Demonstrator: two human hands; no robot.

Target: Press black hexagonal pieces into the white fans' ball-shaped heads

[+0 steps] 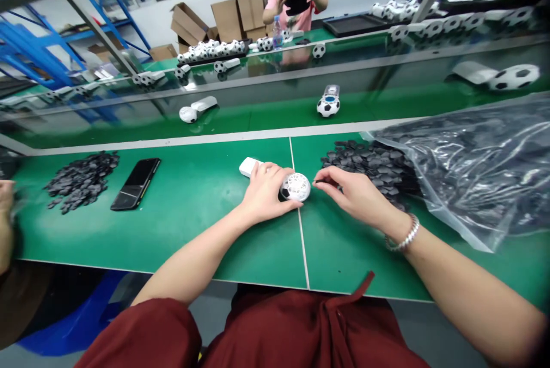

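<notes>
My left hand is wrapped round a white football-shaped device on the green table. Its round head has open white panel outlines and a black patch at the left side, and a white block-like handle sticks out beyond my fingers. Just right of the head, my right hand is pinched with thumb and forefinger together. Anything between those fingertips is too small to make out. Behind that hand lies a heap of small black patches, partly covered by a clear plastic bag.
A second heap of black patches and a black phone lie on the left. Beyond the pale ledge, a conveyor carries football devices. Another person's hand is at the left edge; a person in pink stands opposite.
</notes>
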